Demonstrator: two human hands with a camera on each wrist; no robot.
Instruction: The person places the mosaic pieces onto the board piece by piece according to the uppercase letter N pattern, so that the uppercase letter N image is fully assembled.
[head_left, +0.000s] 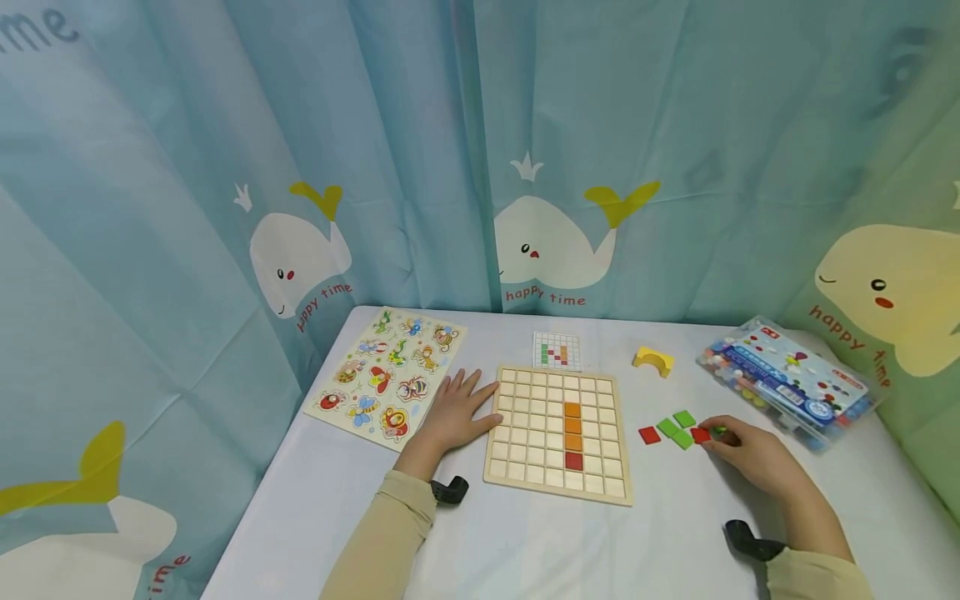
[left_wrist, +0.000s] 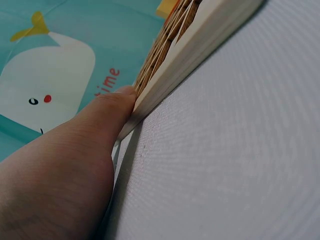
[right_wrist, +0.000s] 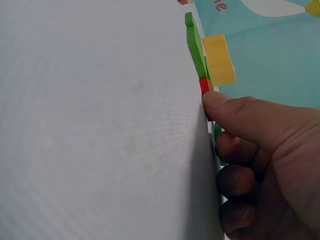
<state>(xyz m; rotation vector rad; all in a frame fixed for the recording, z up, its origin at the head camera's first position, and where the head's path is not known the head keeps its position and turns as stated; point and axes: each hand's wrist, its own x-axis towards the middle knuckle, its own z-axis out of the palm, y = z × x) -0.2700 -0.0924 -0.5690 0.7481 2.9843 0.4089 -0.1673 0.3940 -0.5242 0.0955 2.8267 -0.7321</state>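
Observation:
A wooden grid board (head_left: 525, 492) lies in the middle of the table, with three orange tiles (head_left: 573, 425) and a red tile (head_left: 573, 461) in one column. My left hand (head_left: 455, 412) rests with spread fingers at its left edge; the thumb touches the frame, as the left wrist view also shows. Right of the board, my right hand (head_left: 750, 450) pinches a red square tile (head_left: 701, 435) low at the tabletop, its other fingers curled. Beside it lie several green tiles (head_left: 682, 438) and another red tile (head_left: 649, 436). One more green piece (head_left: 718, 430) is partly hidden by the fingers.
A small pattern card (head_left: 557, 351) sits behind the board. A yellow arch block (head_left: 654, 361) stands at the back, near a clear plastic box (head_left: 795, 379) of colourful pieces at the right. To the left lies an insect picture board (head_left: 386, 375). Whale-print curtains (head_left: 420, 167) surround the table.

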